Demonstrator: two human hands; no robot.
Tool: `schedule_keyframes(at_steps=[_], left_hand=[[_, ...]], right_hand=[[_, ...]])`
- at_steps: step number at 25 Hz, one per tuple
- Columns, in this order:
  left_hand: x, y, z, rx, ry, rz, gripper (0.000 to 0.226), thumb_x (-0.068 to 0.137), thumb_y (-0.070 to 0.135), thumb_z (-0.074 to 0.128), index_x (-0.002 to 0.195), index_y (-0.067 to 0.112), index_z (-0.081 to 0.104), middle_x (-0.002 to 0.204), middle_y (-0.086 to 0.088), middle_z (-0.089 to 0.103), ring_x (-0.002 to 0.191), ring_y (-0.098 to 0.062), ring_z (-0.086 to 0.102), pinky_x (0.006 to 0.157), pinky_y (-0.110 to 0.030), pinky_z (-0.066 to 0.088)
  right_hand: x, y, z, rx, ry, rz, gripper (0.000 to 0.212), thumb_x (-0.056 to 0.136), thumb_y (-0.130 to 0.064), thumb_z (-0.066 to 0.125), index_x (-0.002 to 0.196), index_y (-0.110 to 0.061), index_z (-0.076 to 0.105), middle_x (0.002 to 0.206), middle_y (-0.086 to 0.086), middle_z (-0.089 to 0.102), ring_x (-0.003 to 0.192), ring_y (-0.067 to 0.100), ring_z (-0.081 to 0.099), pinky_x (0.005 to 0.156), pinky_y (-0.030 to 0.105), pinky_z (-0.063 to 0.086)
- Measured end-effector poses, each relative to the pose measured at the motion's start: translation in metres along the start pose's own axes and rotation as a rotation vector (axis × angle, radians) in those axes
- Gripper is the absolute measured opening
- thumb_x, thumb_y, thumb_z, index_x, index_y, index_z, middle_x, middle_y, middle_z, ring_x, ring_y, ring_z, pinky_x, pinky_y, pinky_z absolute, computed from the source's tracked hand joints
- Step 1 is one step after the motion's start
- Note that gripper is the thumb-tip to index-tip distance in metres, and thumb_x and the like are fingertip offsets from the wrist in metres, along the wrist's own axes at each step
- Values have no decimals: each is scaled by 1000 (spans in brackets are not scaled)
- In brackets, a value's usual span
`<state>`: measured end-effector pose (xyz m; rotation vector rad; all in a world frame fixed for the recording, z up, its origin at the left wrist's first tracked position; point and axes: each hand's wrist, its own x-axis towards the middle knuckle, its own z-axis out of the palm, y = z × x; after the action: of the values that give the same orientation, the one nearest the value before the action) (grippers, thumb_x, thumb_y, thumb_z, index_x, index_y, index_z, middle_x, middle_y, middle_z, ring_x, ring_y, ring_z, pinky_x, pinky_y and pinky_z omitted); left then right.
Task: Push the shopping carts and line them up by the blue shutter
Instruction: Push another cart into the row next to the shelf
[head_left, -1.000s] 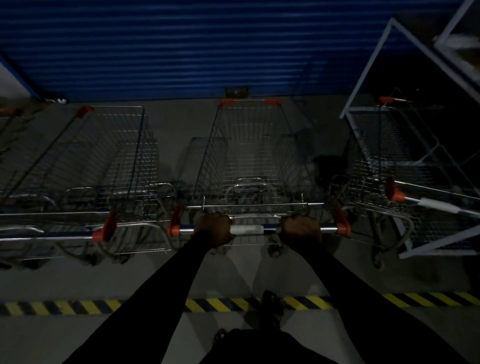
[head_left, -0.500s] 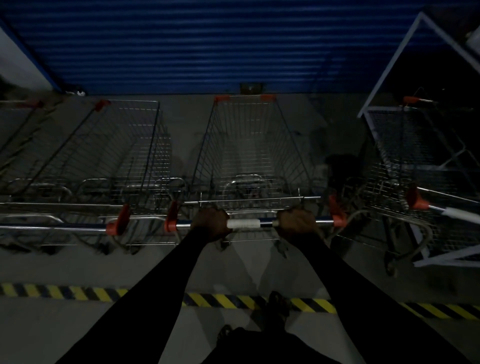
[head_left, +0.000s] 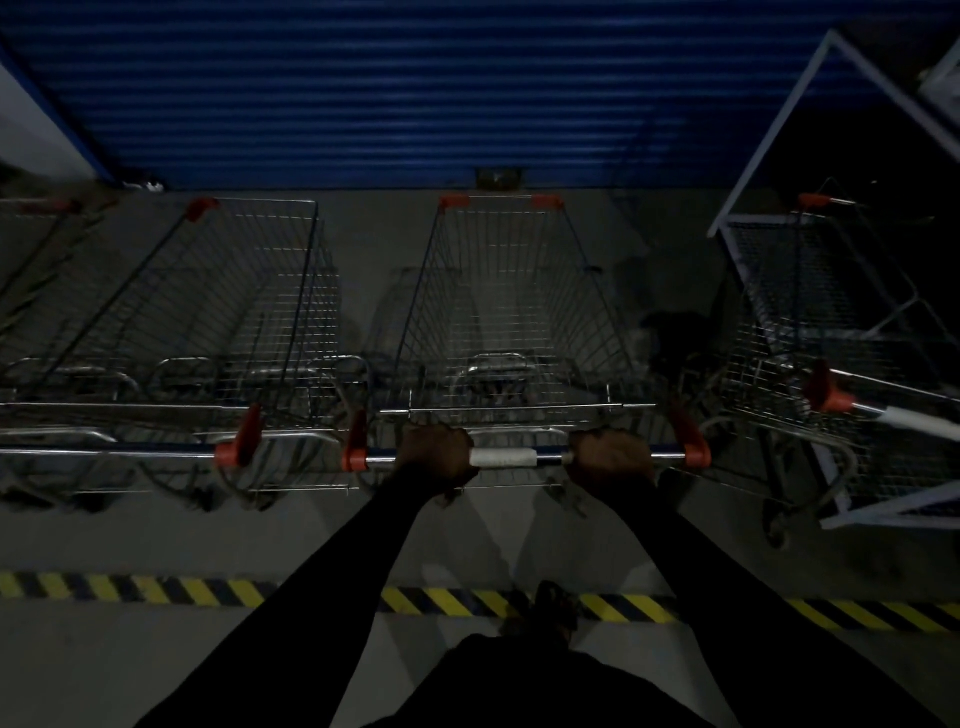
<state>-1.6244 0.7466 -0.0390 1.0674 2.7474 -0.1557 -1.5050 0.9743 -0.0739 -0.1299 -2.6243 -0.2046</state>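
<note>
A wire shopping cart (head_left: 511, 306) with red corner caps stands in front of me, its nose pointing at the blue shutter (head_left: 415, 88). My left hand (head_left: 435, 454) grips its handle bar (head_left: 503, 458) left of the white label, and my right hand (head_left: 609, 457) grips the bar on the other side of it. Another cart (head_left: 208, 322) is parked just to the left, its handle nearly level with mine. A third cart (head_left: 810, 364) sits at the right, turned at an angle.
A white metal frame (head_left: 769, 135) leans over the right-hand cart. A yellow and black hazard strip (head_left: 156, 590) crosses the grey floor behind the carts. Part of one more cart (head_left: 31, 249) shows at the far left. The scene is dim.
The cart I hold has rolled a little toward the shutter, and the view shifted right to left so the left cart shows more. Both hands stay on the handle.
</note>
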Motion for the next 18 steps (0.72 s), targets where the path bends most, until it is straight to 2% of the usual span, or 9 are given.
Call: schedule_keyframes(at_steps=[3, 15, 18], left_hand=[[2, 2, 4, -20, 9, -21, 40, 74, 52, 59, 97, 20, 68, 97, -6, 70, 94, -28, 66, 80, -34, 48], [5, -12, 2, -30, -19, -8, 37, 75, 52, 58, 97, 25, 70, 98, -4, 72, 94, -26, 67, 78, -34, 51], [7, -16, 2, -22, -13, -19, 46, 72, 58, 48, 94, 24, 69, 95, -5, 72, 90, -27, 68, 78, -35, 53]], right_hand=[[-1, 2, -2, -8, 39, -9, 20, 74, -19, 59, 56, -19, 49, 49, 6, 45, 43, 26, 46, 46, 32, 36], [3, -10, -3, -2, 88, -21, 21, 76, -21, 58, 57, -20, 49, 50, 5, 44, 45, 26, 46, 46, 33, 36], [6, -11, 1, 6, 58, -18, 20, 76, -25, 61, 59, -20, 51, 51, 5, 47, 45, 27, 48, 47, 33, 37]])
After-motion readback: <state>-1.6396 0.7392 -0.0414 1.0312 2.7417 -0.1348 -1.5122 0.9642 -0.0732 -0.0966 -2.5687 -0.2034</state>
